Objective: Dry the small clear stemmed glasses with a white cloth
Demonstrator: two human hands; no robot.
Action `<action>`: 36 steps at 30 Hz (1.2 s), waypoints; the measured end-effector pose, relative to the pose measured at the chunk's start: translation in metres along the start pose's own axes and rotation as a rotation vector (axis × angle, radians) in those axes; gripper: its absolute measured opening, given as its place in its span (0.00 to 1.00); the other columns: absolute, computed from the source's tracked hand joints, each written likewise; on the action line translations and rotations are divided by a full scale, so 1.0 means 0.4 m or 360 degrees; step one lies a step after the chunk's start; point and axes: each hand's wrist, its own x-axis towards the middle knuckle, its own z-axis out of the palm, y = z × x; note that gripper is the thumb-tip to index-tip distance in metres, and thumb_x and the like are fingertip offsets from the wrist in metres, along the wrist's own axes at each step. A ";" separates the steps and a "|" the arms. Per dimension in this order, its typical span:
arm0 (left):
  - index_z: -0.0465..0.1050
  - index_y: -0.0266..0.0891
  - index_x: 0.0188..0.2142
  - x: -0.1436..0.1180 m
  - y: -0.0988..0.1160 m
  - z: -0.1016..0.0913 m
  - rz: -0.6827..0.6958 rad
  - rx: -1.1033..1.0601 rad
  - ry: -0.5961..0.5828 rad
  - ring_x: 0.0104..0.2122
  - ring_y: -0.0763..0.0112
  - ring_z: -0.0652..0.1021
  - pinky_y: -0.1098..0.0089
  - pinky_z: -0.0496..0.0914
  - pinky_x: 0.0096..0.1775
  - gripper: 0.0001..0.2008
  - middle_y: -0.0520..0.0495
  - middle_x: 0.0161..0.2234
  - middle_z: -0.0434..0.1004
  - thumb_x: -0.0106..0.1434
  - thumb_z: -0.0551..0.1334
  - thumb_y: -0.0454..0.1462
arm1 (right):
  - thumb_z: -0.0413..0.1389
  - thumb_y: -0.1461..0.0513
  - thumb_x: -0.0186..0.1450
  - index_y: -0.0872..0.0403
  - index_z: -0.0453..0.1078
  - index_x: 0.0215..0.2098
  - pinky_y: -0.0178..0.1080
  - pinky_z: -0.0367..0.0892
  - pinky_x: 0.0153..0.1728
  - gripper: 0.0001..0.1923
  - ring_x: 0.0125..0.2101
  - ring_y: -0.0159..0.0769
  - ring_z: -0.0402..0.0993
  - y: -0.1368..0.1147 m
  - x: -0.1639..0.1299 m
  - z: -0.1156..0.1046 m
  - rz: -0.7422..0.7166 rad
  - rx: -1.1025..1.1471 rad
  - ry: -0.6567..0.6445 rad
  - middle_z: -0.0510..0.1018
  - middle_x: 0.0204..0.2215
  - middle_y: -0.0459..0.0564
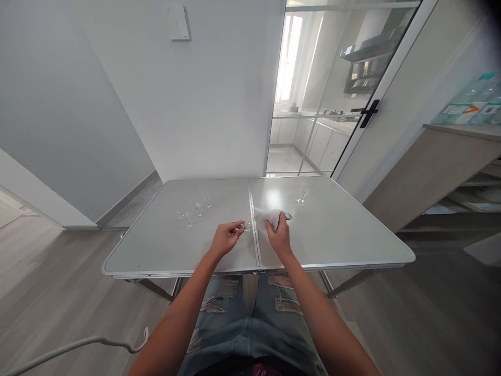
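Note:
Between the fingertips of my left hand (226,239) is a small clear stemmed glass (248,227), held low over the table near its centre seam. My right hand (279,237) is closed around a bunched white cloth (269,214), just right of the seam. The cloth is close to the held glass; whether they touch I cannot tell. Several more clear stemmed glasses (198,208) stand on the left half of the table. One stemmed glass (302,194) stands at the back of the right half.
The pale folding table (329,235) backs onto a white wall (203,104). Behind its right side is a glass door (313,78) with a black handle. Water bottles (472,102) sit on a wooden shelf (450,172) at right. A white cable (90,340) shows at lower left.

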 end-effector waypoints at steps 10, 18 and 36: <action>0.81 0.44 0.49 -0.029 -0.078 0.025 0.0140 -0.0075 -0.0019 0.30 0.68 0.78 0.66 0.73 0.37 0.14 0.43 0.41 0.85 0.65 0.63 0.41 | 0.66 0.55 0.59 0.51 0.66 0.56 0.41 0.67 0.52 0.29 0.46 0.42 0.69 0.022 0.030 -0.032 0.0115 0.0323 -0.0992 0.73 0.44 0.48; 0.79 0.41 0.52 -0.039 -0.085 0.026 0.0022 -0.0099 -0.0146 0.31 0.67 0.79 0.66 0.73 0.37 0.19 0.44 0.37 0.84 0.65 0.62 0.45 | 0.65 0.57 0.60 0.47 0.69 0.62 0.47 0.59 0.62 0.31 0.59 0.47 0.66 0.057 0.041 -0.039 -0.0017 0.0255 -0.1119 0.72 0.59 0.52; 0.84 0.36 0.36 -0.042 -0.124 0.032 -0.0117 -0.0262 -0.0153 0.25 0.69 0.74 0.71 0.66 0.29 0.19 0.47 0.27 0.80 0.61 0.67 0.50 | 0.60 0.50 0.65 0.42 0.73 0.59 0.46 0.55 0.64 0.24 0.59 0.46 0.69 0.034 0.046 -0.036 -0.0057 0.0272 -0.1168 0.76 0.57 0.46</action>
